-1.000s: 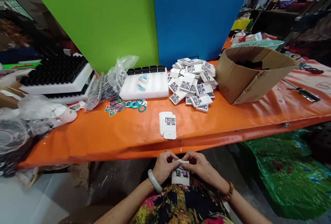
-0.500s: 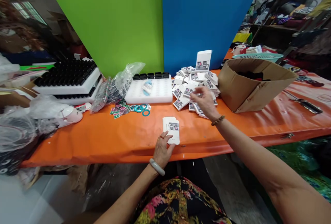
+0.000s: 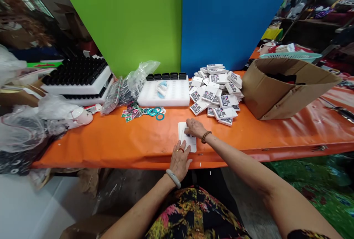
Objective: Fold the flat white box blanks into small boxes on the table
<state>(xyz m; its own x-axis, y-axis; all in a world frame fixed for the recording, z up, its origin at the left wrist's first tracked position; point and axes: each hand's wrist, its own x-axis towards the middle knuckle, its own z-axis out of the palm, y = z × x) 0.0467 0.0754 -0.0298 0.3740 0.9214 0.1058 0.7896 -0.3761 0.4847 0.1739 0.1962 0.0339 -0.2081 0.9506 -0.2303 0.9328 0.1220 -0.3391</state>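
A small stack of flat white printed cards (image 3: 190,144) lies near the front edge of the orange table (image 3: 110,139). My left hand (image 3: 180,159), with a pale bangle at the wrist, rests flat at the stack's near edge, fingers stretched out. My right hand (image 3: 195,127), wearing a bead bracelet, lies palm down on top of the stack with fingers bent over it. Behind it sits a heap of small white folded boxes (image 3: 217,90).
A white foam tray (image 3: 166,91) with black caps stands mid-table, teal rings (image 3: 155,112) and stickers in front. An open cardboard box (image 3: 284,86) sits at the right. Plastic bags (image 3: 24,128) and stacked trays of black caps (image 3: 77,80) fill the left. Green and blue panels stand behind.
A second ago both hands held a white box in my lap. The right hand tossed it onto the heap, then came back onto the card stack. The left hand moved to the stack.
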